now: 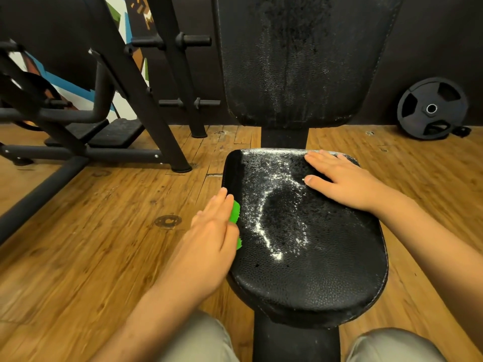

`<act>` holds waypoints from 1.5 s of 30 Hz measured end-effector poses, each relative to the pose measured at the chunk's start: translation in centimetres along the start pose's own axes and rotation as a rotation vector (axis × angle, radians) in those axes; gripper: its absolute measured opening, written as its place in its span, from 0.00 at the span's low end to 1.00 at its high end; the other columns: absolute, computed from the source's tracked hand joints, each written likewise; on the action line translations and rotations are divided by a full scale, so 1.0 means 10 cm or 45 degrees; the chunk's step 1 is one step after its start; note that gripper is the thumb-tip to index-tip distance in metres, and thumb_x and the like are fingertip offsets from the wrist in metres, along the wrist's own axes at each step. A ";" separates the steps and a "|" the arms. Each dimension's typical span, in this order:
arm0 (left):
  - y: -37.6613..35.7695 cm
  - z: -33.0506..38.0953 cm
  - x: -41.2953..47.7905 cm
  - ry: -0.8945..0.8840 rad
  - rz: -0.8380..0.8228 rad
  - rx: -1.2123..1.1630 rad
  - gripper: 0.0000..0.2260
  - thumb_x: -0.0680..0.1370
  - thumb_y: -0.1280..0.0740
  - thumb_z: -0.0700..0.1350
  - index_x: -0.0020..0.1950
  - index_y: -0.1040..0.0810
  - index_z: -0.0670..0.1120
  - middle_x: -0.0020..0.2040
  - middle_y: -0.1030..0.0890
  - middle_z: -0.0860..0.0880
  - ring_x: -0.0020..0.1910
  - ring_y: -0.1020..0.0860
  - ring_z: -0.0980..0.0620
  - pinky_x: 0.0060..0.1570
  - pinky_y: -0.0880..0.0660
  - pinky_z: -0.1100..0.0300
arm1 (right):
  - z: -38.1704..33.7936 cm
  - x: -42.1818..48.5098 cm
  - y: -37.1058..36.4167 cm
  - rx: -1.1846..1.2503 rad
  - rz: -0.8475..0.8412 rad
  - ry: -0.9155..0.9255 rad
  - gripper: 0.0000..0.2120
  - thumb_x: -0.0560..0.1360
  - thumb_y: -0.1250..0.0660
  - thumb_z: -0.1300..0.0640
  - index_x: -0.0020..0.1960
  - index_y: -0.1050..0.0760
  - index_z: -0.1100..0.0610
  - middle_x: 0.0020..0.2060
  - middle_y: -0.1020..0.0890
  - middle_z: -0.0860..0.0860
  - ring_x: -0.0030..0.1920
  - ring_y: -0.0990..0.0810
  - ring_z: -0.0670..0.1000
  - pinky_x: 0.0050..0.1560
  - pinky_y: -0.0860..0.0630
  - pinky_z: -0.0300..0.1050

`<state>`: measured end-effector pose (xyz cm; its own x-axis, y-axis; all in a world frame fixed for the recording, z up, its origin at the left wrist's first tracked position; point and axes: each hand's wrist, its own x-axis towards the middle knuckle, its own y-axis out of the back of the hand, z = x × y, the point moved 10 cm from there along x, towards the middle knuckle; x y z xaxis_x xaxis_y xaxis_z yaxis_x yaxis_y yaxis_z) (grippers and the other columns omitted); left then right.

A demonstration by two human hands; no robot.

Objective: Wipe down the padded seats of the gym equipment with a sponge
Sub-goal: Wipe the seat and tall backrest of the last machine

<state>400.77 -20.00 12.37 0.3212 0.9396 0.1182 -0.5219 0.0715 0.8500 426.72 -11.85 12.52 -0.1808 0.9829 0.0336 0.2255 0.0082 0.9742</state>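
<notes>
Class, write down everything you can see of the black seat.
The seat is a black, pebbled, vinyl-looking pad with a stitched edge, rounded and level on a black post. White foamy streaks curl across its middle and far part. The right hand lies flat on its far right corner; the left hand presses a green sponge against its left edge.

Under the right hand (347,182) the seat (308,278) is pebbled leatherette, glossy, flecked with foam; left of the left hand (209,241) the floor (91,244) is scuffed wood.
</notes>
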 end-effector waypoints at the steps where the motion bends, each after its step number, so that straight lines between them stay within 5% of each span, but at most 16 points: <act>1: -0.01 -0.01 0.06 -0.001 -0.005 0.008 0.25 0.86 0.50 0.49 0.83 0.50 0.52 0.82 0.54 0.57 0.80 0.54 0.61 0.80 0.55 0.57 | 0.00 0.00 0.00 0.001 0.001 -0.001 0.33 0.83 0.48 0.38 0.83 0.49 0.50 0.82 0.49 0.45 0.81 0.55 0.44 0.79 0.61 0.45; 6: -0.02 -0.04 0.28 0.022 -0.019 0.052 0.25 0.86 0.51 0.49 0.83 0.51 0.49 0.83 0.54 0.52 0.81 0.54 0.57 0.80 0.56 0.57 | -0.03 0.00 -0.01 -0.001 -0.002 0.006 0.33 0.83 0.47 0.39 0.83 0.49 0.50 0.82 0.49 0.46 0.81 0.55 0.45 0.80 0.60 0.47; 13: -0.03 -0.02 -0.07 0.011 -0.081 -0.006 0.25 0.86 0.51 0.52 0.83 0.53 0.56 0.81 0.58 0.62 0.80 0.56 0.62 0.80 0.56 0.59 | -0.01 -0.01 -0.01 -0.007 0.010 0.004 0.33 0.83 0.49 0.37 0.83 0.50 0.49 0.82 0.50 0.44 0.81 0.56 0.43 0.77 0.62 0.43; 23: -0.03 -0.14 1.39 0.007 -0.129 0.179 0.24 0.87 0.50 0.46 0.83 0.48 0.44 0.83 0.50 0.47 0.82 0.50 0.50 0.78 0.53 0.55 | -0.01 0.00 -0.02 -0.014 -0.012 -0.001 0.34 0.81 0.50 0.35 0.83 0.52 0.47 0.82 0.52 0.42 0.81 0.57 0.42 0.78 0.62 0.43; 32: -0.01 -0.08 1.91 -0.028 -0.102 0.284 0.20 0.85 0.47 0.43 0.75 0.32 0.37 0.75 0.32 0.39 0.75 0.36 0.42 0.74 0.40 0.46 | 0.00 0.01 0.00 -0.033 -0.007 0.001 0.34 0.82 0.50 0.36 0.84 0.52 0.47 0.81 0.53 0.41 0.77 0.59 0.36 0.75 0.64 0.38; 40: -0.11 -0.11 1.64 -0.084 -0.111 0.289 0.24 0.86 0.49 0.44 0.82 0.46 0.43 0.83 0.48 0.45 0.82 0.51 0.46 0.78 0.52 0.49 | 0.00 0.02 0.00 -0.032 0.019 0.018 0.33 0.83 0.49 0.37 0.84 0.51 0.48 0.81 0.51 0.41 0.76 0.58 0.36 0.77 0.63 0.40; 45: -0.07 -0.07 1.85 -0.056 -0.078 0.308 0.19 0.85 0.48 0.43 0.74 0.33 0.39 0.76 0.33 0.41 0.75 0.37 0.43 0.72 0.41 0.47 | 0.00 0.02 0.00 -0.027 0.018 0.011 0.33 0.83 0.49 0.37 0.83 0.51 0.47 0.81 0.51 0.41 0.75 0.58 0.35 0.75 0.64 0.39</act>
<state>406.52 -2.46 13.61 0.3836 0.9200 0.0804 -0.2979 0.0409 0.9537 426.70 -11.62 12.49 -0.1862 0.9813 0.0496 0.2081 -0.0100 0.9781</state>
